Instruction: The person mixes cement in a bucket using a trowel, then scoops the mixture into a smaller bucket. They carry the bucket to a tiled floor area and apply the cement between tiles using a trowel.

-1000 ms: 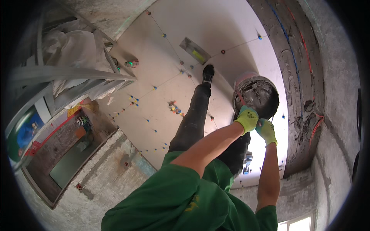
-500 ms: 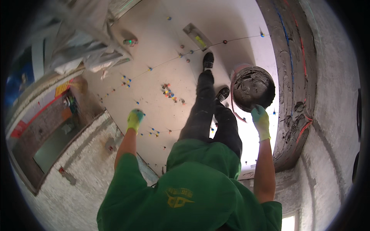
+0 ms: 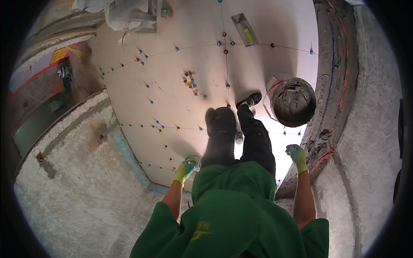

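Note:
My left hand (image 3: 184, 170), in a green and yellow glove, is beside my left thigh above the tiled floor. Its fingers are curled around a rounded, dull green-grey thing (image 3: 195, 161) that I cannot make out. My right hand (image 3: 297, 157), gloved the same way, hangs over the bright floor to the right of my legs. Its fingers are loosely bent and I see nothing in them. Beyond it stands a dark bucket (image 3: 311, 112) of grey mortar (image 3: 294, 98), with a looped handle on its left side. The right hand is apart from the bucket.
Coloured tile-levelling caps (image 3: 189, 81) stand along the joints and in a loose cluster on the pale tiles (image 3: 167, 107). A flat trowel (image 3: 243, 28) with a yellow handle lies ahead. Wet mortar (image 3: 322, 77) with red and blue lines borders the right wall. A small grey cylinder (image 3: 239, 137) is between my legs.
My right hand has left the bucket's rim and drawn back toward me. My left hand has moved right and nearer my body. My legs have shifted and the view has turned.

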### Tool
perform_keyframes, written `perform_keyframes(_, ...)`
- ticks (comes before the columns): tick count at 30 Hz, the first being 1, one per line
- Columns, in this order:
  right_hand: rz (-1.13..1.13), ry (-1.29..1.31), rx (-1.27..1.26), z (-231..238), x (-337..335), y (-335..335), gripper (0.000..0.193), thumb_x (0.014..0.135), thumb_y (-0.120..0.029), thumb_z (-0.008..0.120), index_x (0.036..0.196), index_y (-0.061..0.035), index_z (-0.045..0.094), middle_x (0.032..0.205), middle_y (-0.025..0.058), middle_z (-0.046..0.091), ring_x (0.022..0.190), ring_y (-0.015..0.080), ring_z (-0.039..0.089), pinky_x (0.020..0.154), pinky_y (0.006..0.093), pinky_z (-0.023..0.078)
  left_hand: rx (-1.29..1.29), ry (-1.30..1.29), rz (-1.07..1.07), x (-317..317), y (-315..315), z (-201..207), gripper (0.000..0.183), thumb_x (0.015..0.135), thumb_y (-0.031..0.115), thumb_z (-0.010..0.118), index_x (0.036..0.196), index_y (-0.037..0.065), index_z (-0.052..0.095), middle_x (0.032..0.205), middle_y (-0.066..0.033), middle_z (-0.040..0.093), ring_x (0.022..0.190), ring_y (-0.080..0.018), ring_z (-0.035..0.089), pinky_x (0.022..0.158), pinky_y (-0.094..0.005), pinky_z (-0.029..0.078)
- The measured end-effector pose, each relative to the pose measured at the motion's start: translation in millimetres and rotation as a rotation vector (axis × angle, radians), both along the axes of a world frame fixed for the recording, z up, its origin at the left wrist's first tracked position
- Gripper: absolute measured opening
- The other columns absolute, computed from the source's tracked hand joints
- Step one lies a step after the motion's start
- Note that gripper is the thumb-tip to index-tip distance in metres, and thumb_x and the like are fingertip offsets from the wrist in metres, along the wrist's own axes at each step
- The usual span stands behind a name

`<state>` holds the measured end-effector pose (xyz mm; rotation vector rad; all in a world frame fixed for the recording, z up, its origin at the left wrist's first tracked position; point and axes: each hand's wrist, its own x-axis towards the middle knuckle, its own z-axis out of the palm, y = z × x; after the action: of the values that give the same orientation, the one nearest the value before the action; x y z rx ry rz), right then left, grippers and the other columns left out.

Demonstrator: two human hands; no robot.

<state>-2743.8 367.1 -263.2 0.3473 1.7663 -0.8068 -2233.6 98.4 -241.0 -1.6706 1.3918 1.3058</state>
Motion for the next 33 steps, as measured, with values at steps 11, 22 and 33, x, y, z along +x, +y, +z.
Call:
perform_keyframes(11, 0.042, -0.099, -0.141, -120, 73, -180, 0.025, 0.085, -0.02, 0.057, 0.088, 0.0029, 0.067, 0.078, 0.0059, 0.065, 0.074, 0.0118, 0.061, 0.066, 0.024, 0.047, -0.326, 0.063, -0.178, -57, -120, -11, 0.034, 0.086, 0.02, 0.051, 0.106, -0.004, 0.063, 0.096, -0.0228, 0.066, 0.09, -0.0343, 0.064, 0.08, -0.0379, 0.049)
perform_keyframes(22, 0.013, 0.013, 0.24, -456, 198, -262, 0.034, 0.085, -0.029, 0.057, 0.086, 0.0042, 0.066, 0.073, 0.0096, 0.065, 0.061, 0.0166, 0.061, 0.058, 0.0288, 0.047, -0.507, 0.378, -0.279, -88, -246, -257, 0.029, 0.084, 0.011, 0.055, 0.108, -0.004, 0.061, 0.104, -0.0198, 0.065, 0.098, -0.0321, 0.061, 0.087, -0.0378, 0.047)
perform_keyframes(33, 0.202, 0.189, -0.028, -433, 177, -346, 0.026, 0.089, -0.022, 0.055, 0.093, 0.0015, 0.066, 0.076, 0.0052, 0.066, 0.061, 0.0142, 0.061, 0.059, 0.0288, 0.05, -0.49, 0.793, -0.301, -181, -312, -258, 0.027, 0.086, 0.009, 0.06, 0.111, -0.001, 0.062, 0.105, -0.0163, 0.066, 0.098, -0.0268, 0.063, 0.087, -0.0356, 0.048)
